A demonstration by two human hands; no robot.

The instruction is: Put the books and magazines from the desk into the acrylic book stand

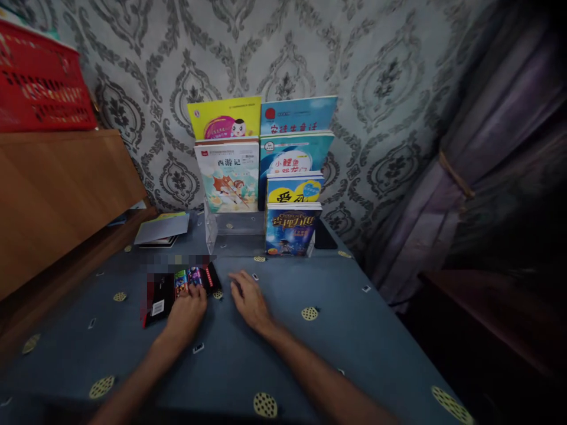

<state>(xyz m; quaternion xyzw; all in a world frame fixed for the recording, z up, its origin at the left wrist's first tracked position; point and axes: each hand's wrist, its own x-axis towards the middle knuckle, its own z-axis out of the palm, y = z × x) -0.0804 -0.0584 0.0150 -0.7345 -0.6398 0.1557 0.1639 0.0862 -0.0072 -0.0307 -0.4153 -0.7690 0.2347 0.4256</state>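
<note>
Head view: dark book lying on table, front-left of clear stand; long axis slanting from near left to far right; nearest to left hand, with fingers laid on cover, cannot tell whether gripping; just beyond right end, apart from book, right hand, empty, fingers loosely bent.

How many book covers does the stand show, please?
6: left, yellow cover behind pale cover; right, from back, blue cover, teal cover, yellow-blue cover, navy cover. Others may hide.
</note>
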